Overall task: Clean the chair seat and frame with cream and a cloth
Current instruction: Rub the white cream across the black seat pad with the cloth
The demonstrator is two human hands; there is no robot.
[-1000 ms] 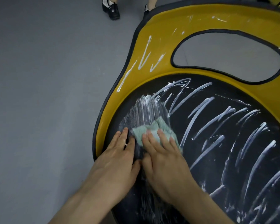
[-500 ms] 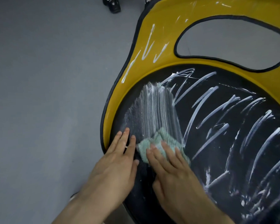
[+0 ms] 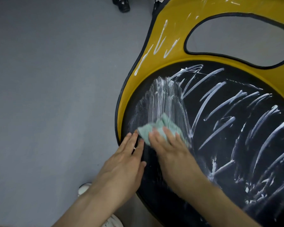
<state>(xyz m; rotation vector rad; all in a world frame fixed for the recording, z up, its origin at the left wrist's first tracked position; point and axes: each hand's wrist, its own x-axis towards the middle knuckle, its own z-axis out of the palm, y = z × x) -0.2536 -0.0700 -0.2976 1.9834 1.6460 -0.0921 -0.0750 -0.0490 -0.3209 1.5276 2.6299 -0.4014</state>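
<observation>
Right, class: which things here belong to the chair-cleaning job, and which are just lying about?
Belong to the job:
green cloth
cream
black seat
yellow frame
right hand, pressing the cloth
left hand, resting on the seat

Just about:
black shoes
white shoe
grey floor

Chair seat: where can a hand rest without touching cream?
The black seat is bare only in the front strip between the left hand and the right hand, faintly smeared even there. The yellow frame rim just beyond the left hand is clean. The middle and right are crowded with cream streaks.
</observation>
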